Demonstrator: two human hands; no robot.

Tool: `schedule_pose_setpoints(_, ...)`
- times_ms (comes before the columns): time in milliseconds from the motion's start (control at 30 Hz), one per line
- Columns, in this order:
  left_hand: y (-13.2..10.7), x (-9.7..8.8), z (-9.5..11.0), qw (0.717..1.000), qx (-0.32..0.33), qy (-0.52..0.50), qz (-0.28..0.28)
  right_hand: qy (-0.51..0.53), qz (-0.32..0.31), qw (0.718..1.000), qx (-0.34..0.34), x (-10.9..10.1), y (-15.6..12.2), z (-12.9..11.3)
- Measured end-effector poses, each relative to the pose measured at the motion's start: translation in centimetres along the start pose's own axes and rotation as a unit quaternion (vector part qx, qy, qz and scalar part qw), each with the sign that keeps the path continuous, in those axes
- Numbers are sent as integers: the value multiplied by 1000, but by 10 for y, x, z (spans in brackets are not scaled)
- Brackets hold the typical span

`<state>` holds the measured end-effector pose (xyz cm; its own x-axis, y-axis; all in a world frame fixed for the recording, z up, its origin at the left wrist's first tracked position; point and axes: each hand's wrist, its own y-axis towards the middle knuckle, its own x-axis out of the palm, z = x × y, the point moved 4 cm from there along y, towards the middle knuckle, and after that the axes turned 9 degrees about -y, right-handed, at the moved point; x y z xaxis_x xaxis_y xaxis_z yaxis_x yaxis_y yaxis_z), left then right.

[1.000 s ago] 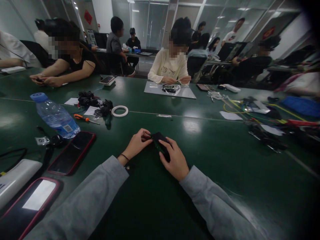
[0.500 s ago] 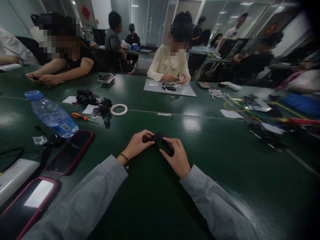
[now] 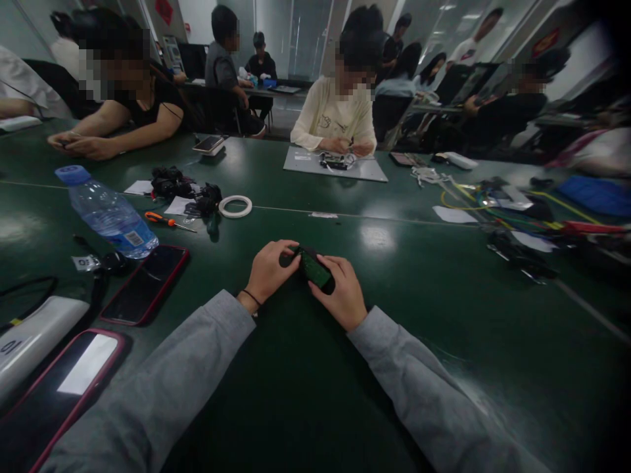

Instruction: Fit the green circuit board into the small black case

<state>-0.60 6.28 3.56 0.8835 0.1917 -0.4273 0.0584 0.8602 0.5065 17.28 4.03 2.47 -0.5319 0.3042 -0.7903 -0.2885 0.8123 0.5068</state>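
Observation:
Both my hands meet over the dark green table (image 3: 404,309) on a small black part with a green board face (image 3: 314,268). My left hand (image 3: 269,270) pinches its left end with curled fingers. My right hand (image 3: 341,294) wraps round its right end, thumb on top. The part is tilted, its green side up. Grey sleeves cover both my forearms, and a thin black band sits on my left wrist.
A water bottle (image 3: 106,213) lies at the left, beside two red-edged phones (image 3: 145,284) (image 3: 64,391) and a white box (image 3: 34,338). Farther off are an orange screwdriver (image 3: 165,221), a tape ring (image 3: 235,206) and black parts (image 3: 172,184). Cables (image 3: 497,210) crowd the right. Other people sit across the table.
The part has turned in my hands so its green face shows more. Both hands shifted slightly away from me on the table.

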Motion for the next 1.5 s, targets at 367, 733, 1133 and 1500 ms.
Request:
schedule_pose_setpoints(367, 4, -2, -13, 994, -32, -90, 46, 23, 13, 999, -33, -1, 1, -5)
schedule_pose_setpoints(733, 6, 2, -53, 964, -148, -209, 70, -26, 3, 999, -41, 4, -2, -1)
schedule_pose_setpoints(1133, 6, 3, -49, 962, -151, -219, 55, -35, 5, 998, -44, 6, -2, 0)
schedule_pose_setpoints(1500, 7, 4, -48, 962, -144, -227, 50, -11, -36, 998, -44, 6, -5, -5)
